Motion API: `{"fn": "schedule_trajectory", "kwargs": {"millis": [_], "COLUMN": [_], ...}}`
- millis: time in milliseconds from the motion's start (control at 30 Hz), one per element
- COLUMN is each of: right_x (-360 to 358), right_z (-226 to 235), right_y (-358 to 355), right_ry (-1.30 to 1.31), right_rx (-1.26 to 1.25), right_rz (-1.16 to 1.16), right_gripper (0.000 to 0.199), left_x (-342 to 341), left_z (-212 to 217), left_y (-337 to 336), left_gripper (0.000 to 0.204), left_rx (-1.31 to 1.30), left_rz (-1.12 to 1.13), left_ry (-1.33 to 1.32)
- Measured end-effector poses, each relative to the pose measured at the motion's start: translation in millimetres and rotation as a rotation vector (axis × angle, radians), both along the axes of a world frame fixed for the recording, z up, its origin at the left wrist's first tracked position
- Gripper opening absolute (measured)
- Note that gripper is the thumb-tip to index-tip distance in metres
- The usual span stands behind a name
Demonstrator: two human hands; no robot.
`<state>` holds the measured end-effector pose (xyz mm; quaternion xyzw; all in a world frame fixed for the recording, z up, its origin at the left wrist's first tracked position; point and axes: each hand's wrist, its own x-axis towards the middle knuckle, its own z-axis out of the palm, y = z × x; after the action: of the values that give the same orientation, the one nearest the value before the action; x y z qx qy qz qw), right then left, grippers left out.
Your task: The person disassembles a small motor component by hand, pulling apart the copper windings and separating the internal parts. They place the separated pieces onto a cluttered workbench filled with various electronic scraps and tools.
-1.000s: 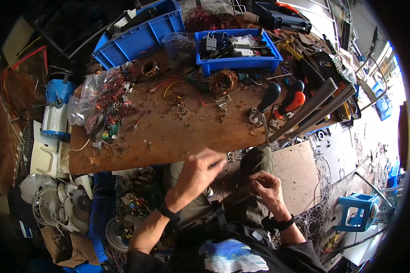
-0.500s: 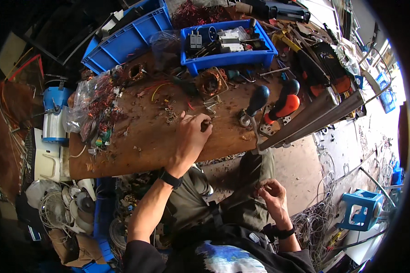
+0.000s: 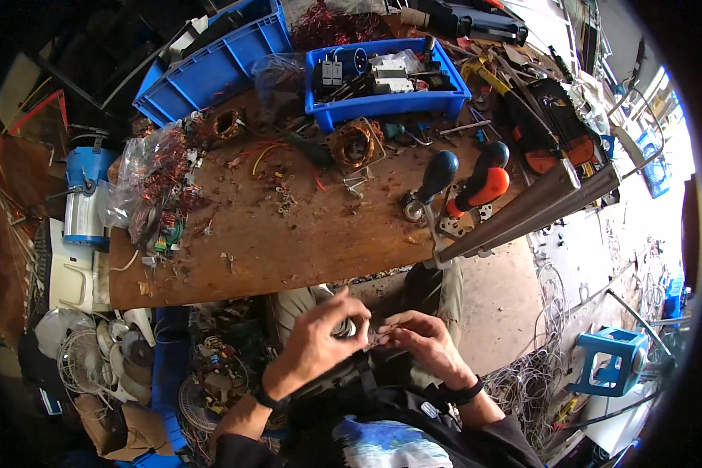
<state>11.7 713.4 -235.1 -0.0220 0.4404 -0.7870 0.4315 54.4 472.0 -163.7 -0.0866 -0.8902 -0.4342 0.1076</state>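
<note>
My left hand point(image 3: 313, 343) and my right hand point(image 3: 427, 343) meet over my lap, just off the front edge of the wooden workbench point(image 3: 249, 249). Thumb and forefinger of the left curl into a ring, their tips pressed together beside the right fingertips. The right hand is closed in a pinch. Between the two sets of fingertips lies something tiny and dark, too small to name. On the bench beyond stand a copper-wound motor stator point(image 3: 355, 146), a blue-handled lever tool point(image 3: 435, 175) and an orange-and-black grip point(image 3: 487, 185).
A blue bin point(image 3: 390, 101) of electrical parts stands at the back, beside another blue crate point(image 3: 210, 66). Tangled copper wire point(image 3: 160, 168) lies at the left. A long metal bar point(image 3: 515, 210) slants over the right edge. Wire heaps point(image 3: 522, 390) and a blue stool point(image 3: 612, 363) sit at the right.
My left hand has come back from over the bench to my lap. My right hand has moved left and up, so the fingertips of both now meet.
</note>
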Motion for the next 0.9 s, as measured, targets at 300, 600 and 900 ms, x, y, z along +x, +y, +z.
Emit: {"fn": "schedule_trajectory", "kwargs": {"millis": [300,600,900], "right_x": [30.5,45.5,38.7], "right_z": [-10.5,-25.9,-15.1], "right_y": [-28.4,-47.0,-46.4], "right_ry": [-0.061,0.052,-0.049], "right_rx": [0.001,0.241,0.239], "right_rz": [0.092,0.126,0.019], "right_gripper": [0.026,0.029,0.018], "left_x": [45.1,60.0,80.6], "left_z": [-37.0,-35.8,-33.1], "left_y": [5.0,-13.8,-28.4], "left_gripper": [0.028,0.03,0.025], "left_rx": [-0.017,-0.058,0.006], "left_rz": [-0.061,-0.122,-0.033], "left_ry": [-0.105,-0.133,-0.149]}}
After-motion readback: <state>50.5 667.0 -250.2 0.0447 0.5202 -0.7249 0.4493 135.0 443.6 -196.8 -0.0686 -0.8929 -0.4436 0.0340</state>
